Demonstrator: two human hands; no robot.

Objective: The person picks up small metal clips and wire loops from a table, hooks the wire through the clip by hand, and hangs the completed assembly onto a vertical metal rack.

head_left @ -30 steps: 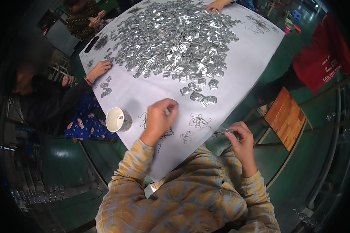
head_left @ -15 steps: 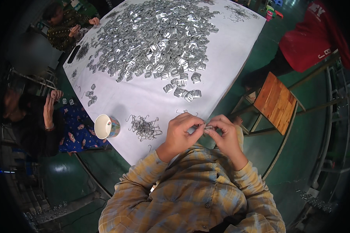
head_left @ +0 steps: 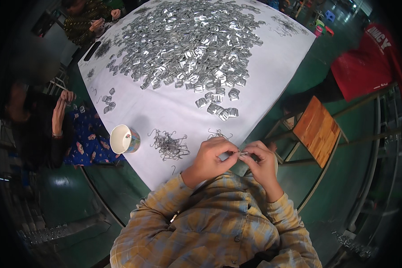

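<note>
A metal piece (head_left: 244, 153) is pinched by the right hand (head_left: 261, 164); the left hand (head_left: 211, 158) is closed against it, hold unclear.

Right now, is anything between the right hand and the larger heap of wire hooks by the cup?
Yes: the left hand sits between the right hand and that heap of wire hooks; both hands' fingertips meet at a small metal piece. Past the left hand, only white table covering precedes the hooks.
</note>
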